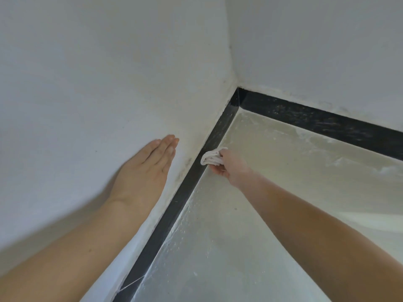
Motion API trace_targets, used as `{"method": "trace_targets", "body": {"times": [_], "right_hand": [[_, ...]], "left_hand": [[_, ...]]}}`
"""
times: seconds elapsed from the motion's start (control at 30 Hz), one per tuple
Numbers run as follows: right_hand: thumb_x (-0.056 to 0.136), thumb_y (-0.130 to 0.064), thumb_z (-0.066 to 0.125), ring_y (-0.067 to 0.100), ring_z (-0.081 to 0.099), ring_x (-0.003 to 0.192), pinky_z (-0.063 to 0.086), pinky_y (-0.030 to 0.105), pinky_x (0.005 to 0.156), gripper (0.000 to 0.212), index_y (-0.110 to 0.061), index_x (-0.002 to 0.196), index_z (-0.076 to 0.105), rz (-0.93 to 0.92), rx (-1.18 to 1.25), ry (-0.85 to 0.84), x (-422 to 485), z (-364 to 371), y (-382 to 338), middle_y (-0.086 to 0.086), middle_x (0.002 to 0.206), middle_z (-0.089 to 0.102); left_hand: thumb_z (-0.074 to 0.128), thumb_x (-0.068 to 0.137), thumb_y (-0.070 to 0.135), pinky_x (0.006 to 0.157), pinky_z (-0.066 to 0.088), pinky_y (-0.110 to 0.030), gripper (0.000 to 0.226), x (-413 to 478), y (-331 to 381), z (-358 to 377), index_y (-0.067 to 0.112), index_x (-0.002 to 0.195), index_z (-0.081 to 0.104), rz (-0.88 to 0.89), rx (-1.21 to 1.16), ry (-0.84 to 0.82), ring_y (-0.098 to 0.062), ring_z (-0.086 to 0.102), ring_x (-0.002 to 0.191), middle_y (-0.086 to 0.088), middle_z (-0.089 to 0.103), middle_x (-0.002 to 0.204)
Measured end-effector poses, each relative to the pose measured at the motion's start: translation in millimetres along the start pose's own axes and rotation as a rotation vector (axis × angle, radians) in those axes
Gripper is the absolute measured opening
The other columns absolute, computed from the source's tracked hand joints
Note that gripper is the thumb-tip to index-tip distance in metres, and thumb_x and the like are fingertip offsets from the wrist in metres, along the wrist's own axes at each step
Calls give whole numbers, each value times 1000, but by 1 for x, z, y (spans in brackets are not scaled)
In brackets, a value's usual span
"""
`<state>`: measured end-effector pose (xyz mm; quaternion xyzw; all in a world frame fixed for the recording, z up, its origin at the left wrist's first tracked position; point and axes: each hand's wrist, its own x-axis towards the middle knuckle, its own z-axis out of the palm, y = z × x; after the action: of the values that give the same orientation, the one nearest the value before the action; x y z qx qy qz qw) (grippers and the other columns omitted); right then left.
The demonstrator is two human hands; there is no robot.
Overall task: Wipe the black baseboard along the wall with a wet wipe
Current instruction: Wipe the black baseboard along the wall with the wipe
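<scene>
Room corner (238, 92), seen from above. The black baseboard (172, 211) runs along the foot of the left wall (87, 83), from the bottom edge of view up to the corner. There it meets a 2nd black run (316, 118) under the back wall (316, 40). Pale glossy floor (250, 214) lies open btwn the two runs, w/ free strip both ahead of the wipe toward the corner and behind it toward the viewer.

Right hand (231, 165): arm stretched fwd over the floor, fingers curled round a bunched white wet wipe (211, 156). The wipe is pressed on the baseboard approx halfway along the visible left run, at its top edge/face. Fingertips mostly hidden behind the wipe.

Left hand (144, 168): flat on the left wall, fingers straight and together, pointing toward the corner. It holds nothing and sits above the baseboard, just short of the wipe.

Other: dark smudges (185, 166) on the wall just above the baseboard near the wipe. A thin white line (133, 282) crosses the baseboard near the bottom of view. Whitish dusty streaks (327, 153) on the floor along the back run; that run looks speckled w/ dust.
</scene>
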<state>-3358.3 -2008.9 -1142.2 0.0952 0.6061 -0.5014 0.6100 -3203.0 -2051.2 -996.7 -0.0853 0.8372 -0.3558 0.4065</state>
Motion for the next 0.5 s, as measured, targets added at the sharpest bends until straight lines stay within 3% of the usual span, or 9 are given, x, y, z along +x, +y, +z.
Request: {"method": "trace_targets", "body": {"times": [0.07,0.13,0.2,0.3,0.4,0.5], "right_hand": [[94,-6,45,14,47,58,44,23,56,24,-11,70,47,17,-86,38,-10,-5,-11,8,77,55],[93,-5,47,15,51,61,46,23,56,13,-9,81,52,21,-205,53,-23,-7,-28,8,78,55],[92,-2,47,19,56,74,52,27,69,8,-6,95,53,5,-371,71,-35,-10,-45,12,92,57],[90,1,48,20,57,91,50,31,92,19,-3,106,57,-114,-617,41,-48,-17,-71,13,101,58],[89,-4,51,23,61,91,54,29,76,27,-4,115,57,-237,-901,70,-55,-29,-96,9,103,59],[84,-6,52,10,54,70,48,20,57,11,-6,92,59,-300,-1113,85,-57,-39,-116,-2,79,54]], "left_hand": [[-26,53,-1,101,-25,-44,85,-5,1,2,-9,137,-27,42,6,-10,-35,-27,137,-22,-35,145],[-26,56,0,101,-24,-44,83,-4,-1,2,-8,139,-25,47,-5,20,-36,-26,138,-23,-32,147],[-17,72,2,103,-23,-43,69,1,-3,0,-9,139,-24,16,-48,102,-36,-24,138,-23,-29,149],[7,95,9,107,-20,-42,56,19,-2,-5,-10,140,-21,-30,-95,178,-37,-21,139,-24,-25,150],[12,101,17,106,-19,-46,57,46,0,-11,-12,140,-18,-105,-123,264,-40,-19,139,-27,-21,150],[13,100,16,108,-17,-47,57,69,-1,-20,-14,139,-17,-115,-132,282,-42,-18,139,-31,-21,149]]}}
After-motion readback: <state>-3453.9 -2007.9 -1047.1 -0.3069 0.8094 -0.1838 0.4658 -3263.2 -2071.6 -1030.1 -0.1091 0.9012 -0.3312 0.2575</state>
